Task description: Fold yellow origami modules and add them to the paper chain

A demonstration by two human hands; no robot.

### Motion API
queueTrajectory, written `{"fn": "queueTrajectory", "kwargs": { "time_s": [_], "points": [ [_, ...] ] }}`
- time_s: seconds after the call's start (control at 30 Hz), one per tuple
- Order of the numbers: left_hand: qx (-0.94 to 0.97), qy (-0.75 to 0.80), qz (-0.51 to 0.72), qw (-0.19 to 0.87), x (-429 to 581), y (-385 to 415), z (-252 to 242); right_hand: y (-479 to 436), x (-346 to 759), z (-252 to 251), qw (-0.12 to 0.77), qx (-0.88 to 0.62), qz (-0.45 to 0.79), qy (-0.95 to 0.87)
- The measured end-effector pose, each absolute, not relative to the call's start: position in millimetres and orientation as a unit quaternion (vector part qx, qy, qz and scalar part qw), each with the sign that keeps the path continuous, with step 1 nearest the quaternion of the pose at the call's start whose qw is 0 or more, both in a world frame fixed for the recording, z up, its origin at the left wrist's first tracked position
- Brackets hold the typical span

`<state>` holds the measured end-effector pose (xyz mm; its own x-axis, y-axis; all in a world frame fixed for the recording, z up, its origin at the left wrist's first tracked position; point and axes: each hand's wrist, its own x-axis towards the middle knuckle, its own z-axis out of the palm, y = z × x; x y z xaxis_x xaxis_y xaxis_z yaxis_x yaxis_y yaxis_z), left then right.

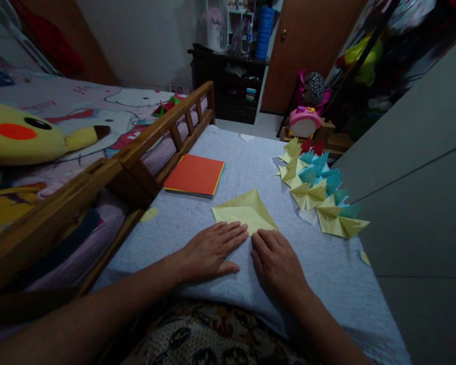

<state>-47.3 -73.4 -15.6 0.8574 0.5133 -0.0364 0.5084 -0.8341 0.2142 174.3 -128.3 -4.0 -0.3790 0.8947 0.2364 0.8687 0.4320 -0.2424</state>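
A pale yellow sheet of origami paper lies on the cloth in front of me, creased and partly folded, with a pointed corner away from me. My left hand rests flat with fingers stretched out, the fingertips over the paper's near left edge. At the near right edge, my right hand has its fingers bent and held together, gripping the paper at their tips; its thumb is mostly hidden. Beyond the paper to the left sits a stack of coloured paper, orange on top.
Folded yellow paper shapes, with blue ones and red ones, stand along the right side. A wooden rail borders the left, with a yellow plush toy beyond. A pale cabinet panel rises at right.
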Motion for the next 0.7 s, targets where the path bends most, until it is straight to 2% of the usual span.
{"fn": "queueTrajectory", "kwargs": {
  "time_s": [0.43,0.7],
  "points": [
    [0.956,0.278,0.014,0.09,-61.2,-62.2,-19.0,-122.8,165.9,9.0,0.047,-0.553,0.009,-0.832],
    [0.955,0.289,0.018,0.063,-83.6,-67.4,-15.0,-123.4,152.6,15.9,0.009,-0.533,-0.012,-0.846]
  ]
}}
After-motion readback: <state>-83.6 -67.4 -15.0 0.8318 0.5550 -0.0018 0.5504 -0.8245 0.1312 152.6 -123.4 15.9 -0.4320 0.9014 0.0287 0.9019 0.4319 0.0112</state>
